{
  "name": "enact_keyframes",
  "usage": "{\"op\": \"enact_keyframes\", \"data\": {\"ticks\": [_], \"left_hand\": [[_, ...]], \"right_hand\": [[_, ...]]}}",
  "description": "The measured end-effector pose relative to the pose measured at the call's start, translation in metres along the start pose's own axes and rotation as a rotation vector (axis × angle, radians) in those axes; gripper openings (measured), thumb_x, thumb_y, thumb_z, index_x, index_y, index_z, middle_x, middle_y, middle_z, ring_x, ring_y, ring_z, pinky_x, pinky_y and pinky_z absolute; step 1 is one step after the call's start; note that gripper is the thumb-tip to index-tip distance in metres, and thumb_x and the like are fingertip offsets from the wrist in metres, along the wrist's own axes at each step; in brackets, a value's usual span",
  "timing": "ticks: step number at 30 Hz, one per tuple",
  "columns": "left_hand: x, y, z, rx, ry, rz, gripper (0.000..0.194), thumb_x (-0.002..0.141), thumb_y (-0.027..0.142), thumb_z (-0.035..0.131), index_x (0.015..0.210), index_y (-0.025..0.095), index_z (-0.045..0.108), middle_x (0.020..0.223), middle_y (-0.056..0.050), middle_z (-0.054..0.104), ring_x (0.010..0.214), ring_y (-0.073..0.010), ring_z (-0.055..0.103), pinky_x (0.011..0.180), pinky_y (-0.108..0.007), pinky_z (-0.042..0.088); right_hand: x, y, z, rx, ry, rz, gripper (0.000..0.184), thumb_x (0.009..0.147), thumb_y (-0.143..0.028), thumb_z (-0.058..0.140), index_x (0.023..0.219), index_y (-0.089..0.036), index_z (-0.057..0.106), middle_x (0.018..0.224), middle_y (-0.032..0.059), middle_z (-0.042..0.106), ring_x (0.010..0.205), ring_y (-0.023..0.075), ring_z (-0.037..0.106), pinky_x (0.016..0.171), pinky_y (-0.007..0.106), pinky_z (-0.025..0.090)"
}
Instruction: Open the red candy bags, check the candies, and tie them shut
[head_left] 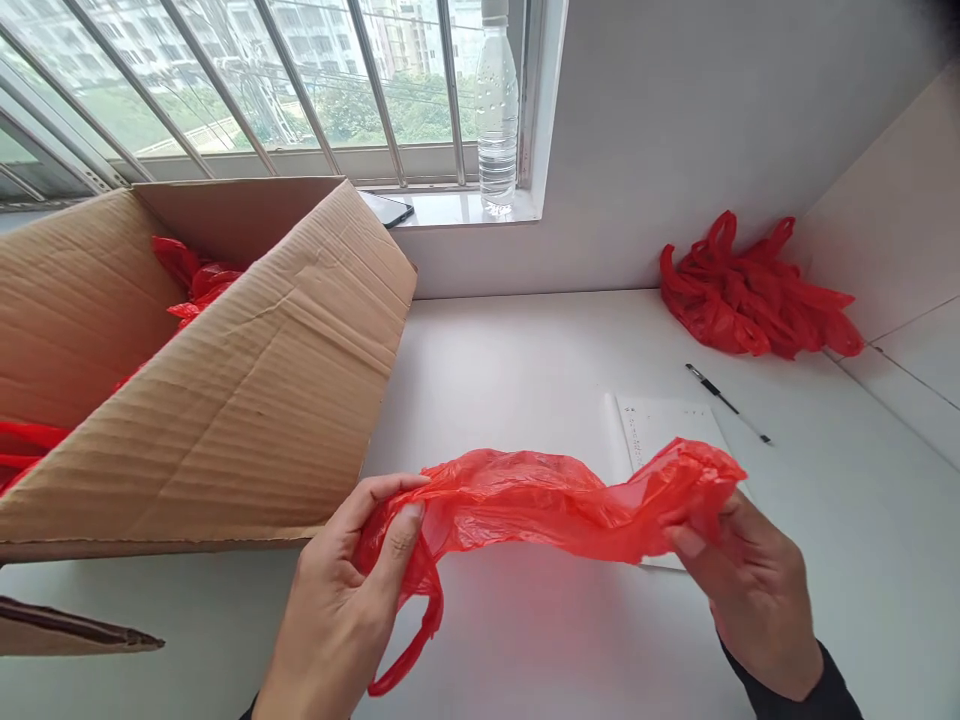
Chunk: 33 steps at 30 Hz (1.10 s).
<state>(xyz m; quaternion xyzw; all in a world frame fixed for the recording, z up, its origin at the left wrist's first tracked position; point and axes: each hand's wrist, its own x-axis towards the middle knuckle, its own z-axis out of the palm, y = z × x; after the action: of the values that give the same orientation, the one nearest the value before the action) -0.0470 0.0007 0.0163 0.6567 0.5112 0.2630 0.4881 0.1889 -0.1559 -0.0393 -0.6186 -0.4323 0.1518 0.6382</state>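
Red plastic bag (pixel 525 505) strung between both grips, long axis running left to right; loop handle (pixel 420 652) hanging below left grip. Left hand (pixel 341 600) pinches handle end, nearer cardboard box (pixel 262 380); right hand (pixel 761 590) pinches other end, notebook (pixel 667 418) beyond it. Thumbs on near side, pointing inward, both grips narrow.

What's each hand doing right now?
Left hand: closed on the handle end of a red plastic bag.
Right hand: closed on the same bag's other end.
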Motion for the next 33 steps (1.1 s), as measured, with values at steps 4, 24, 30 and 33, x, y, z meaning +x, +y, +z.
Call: {"op": "enact_keyframes", "data": {"ticks": [4,24,30,33], "left_hand": [[0.002,0.004,0.001,-0.167,-0.122,-0.064,0.036,0.085,0.051,0.066,0.109,0.025,0.071,0.091,-0.004,0.073,0.06,-0.0151,0.06,0.054,-0.023,0.05],[-0.005,0.008,0.017,-0.774,-0.19,-0.342,0.025,0.079,0.034,0.078,0.095,0.02,0.065,0.081,-0.001,0.07,0.062,-0.0141,0.065,0.058,-0.022,0.054],[-0.01,0.003,0.019,-0.725,-0.267,-0.336,0.035,0.079,0.043,0.077,0.067,0.017,0.057,0.061,0.003,0.055,0.048,-0.0066,0.046,0.044,-0.015,0.039],[-0.014,0.01,0.015,-0.77,-0.306,-0.305,0.024,0.081,0.04,0.076,0.076,0.018,0.067,0.066,0.0,0.061,0.052,-0.0086,0.052,0.047,-0.017,0.044]], "right_hand": [[-0.008,-0.032,0.003,-0.072,0.266,-0.328,0.029,0.091,-0.044,0.063,0.12,-0.04,0.062,0.092,0.0069,0.056,0.087,0.0283,0.055,0.077,0.046,0.051],[0.002,-0.041,0.059,-0.877,-0.809,0.094,0.047,0.107,-0.04,0.017,0.098,-0.022,0.059,0.062,0.0006,0.061,0.052,0.0224,0.063,0.045,0.033,0.034],[0.006,-0.019,0.075,-1.204,-0.77,0.043,0.055,0.098,-0.024,0.052,0.149,-0.013,0.036,0.069,0.0038,0.065,0.057,0.0251,0.066,0.042,0.031,0.019],[0.008,-0.016,0.082,-1.156,-0.816,0.012,0.056,0.096,-0.021,0.055,0.149,-0.019,0.037,0.075,0.0025,0.067,0.06,0.0248,0.067,0.043,0.032,0.02]]}}
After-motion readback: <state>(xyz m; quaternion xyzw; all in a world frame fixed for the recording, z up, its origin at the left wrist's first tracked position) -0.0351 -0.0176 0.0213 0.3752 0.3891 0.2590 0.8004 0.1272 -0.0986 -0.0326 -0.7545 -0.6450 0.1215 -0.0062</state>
